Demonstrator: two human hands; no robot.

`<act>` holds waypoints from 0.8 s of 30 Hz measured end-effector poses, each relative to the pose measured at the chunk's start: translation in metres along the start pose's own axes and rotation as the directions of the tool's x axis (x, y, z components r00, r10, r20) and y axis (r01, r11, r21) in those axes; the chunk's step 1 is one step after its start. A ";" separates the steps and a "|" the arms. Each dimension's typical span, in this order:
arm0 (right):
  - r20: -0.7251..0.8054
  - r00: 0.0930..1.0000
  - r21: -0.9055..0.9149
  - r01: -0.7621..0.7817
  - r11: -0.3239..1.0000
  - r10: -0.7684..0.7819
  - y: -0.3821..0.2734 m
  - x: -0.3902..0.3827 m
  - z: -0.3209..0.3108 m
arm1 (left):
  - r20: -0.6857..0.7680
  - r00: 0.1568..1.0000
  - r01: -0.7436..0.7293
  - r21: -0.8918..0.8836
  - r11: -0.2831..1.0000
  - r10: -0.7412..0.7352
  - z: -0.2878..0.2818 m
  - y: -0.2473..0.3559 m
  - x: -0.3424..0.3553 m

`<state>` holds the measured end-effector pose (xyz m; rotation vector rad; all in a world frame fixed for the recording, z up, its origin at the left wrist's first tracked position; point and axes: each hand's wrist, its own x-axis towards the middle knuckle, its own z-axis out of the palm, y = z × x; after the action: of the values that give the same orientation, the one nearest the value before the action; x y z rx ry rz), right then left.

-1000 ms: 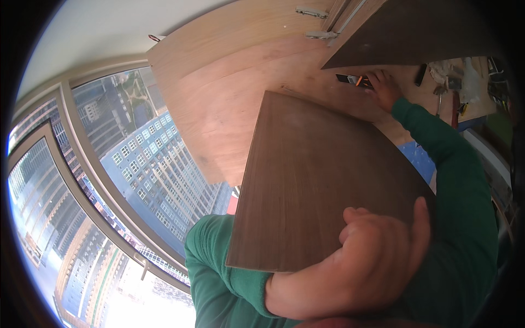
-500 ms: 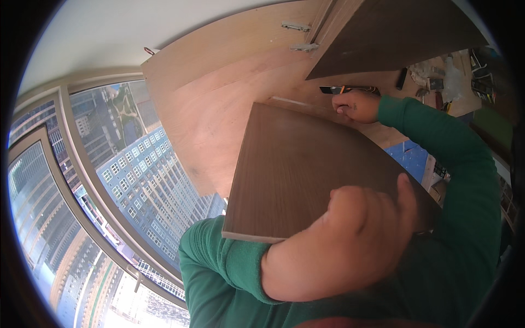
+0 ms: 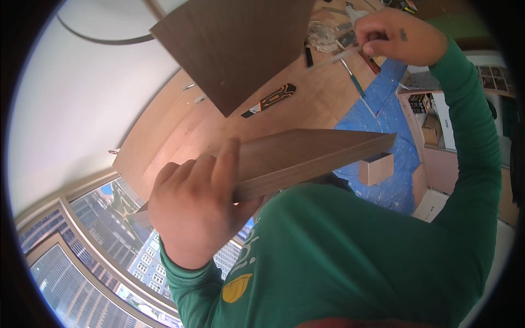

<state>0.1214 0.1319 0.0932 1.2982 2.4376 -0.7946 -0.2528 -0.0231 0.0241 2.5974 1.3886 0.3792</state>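
Observation:
My left hand (image 3: 194, 202) grips the edge of a brown wood-grain panel (image 3: 311, 147), thumb below and fingers over the top. The panel is tilted in front of my body, its long edge facing me. Up at the right, my right hand (image 3: 402, 38) is closed on a thin pale strip (image 3: 344, 54), blurred, pointing down and left over the plywood. Between the hands lies a black-and-orange utility knife (image 3: 270, 100) on the plywood worktop (image 3: 322, 104), its blade end toward the left.
A second brown panel (image 3: 240, 49) stands on the worktop beyond the knife. Loose tools, a teal-handled tool (image 3: 354, 82) and crumpled plastic (image 3: 322, 35) lie at the far right. Blue sheeting (image 3: 355, 120) and a small box (image 3: 377, 168) are lower right. A window (image 3: 82, 262) is at left.
My left hand has moved left and now grips the panel's edge; the panel has tipped edge-on. My right hand has left the area by the knife and risen rightward, holding a pale strip.

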 end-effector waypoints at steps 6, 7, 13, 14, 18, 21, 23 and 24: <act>-0.608 0.556 0.496 -0.290 0.818 0.566 0.154 -0.191 0.060 | 0.032 0.998 0.062 -0.212 0.975 -0.057 0.015 0.015 0.016; -0.608 0.478 0.626 -0.202 0.753 0.634 0.188 -0.205 0.097 | 0.035 0.991 0.135 -0.274 0.952 -0.130 0.013 0.023 0.017; -0.050 0.125 0.998 -0.026 0.054 0.991 0.340 -0.321 0.350 | -0.145 0.945 0.243 -0.291 0.925 -0.293 0.016 0.018 0.008; 0.041 0.138 0.993 -0.120 -0.025 0.990 0.367 -0.355 0.422 | -0.198 0.932 0.242 -0.284 0.928 -0.304 0.022 0.014 0.007; 0.481 0.025 0.870 -0.140 -0.473 0.877 0.321 -0.517 0.710 | -0.147 0.912 0.352 -0.204 0.913 -0.384 0.060 -0.003 0.024; 0.771 0.003 0.567 -0.460 -0.684 0.637 0.203 -0.546 0.805 | -0.105 0.885 0.432 -0.182 0.883 -0.454 0.056 0.000 0.029; 0.830 0.049 0.502 -0.501 -0.705 0.556 0.145 -0.469 0.795 | -0.107 0.839 0.529 -0.068 0.846 -0.533 0.007 0.006 -0.001; 0.841 0.136 0.494 -0.586 -0.642 0.523 0.131 -0.445 0.762 | -0.123 0.818 0.564 -0.025 0.825 -0.562 -0.017 0.012 -0.018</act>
<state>0.4643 -0.5541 -0.3630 2.6047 -0.3617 -1.7971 -0.2582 -0.0443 0.0404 2.0448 2.1104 0.4401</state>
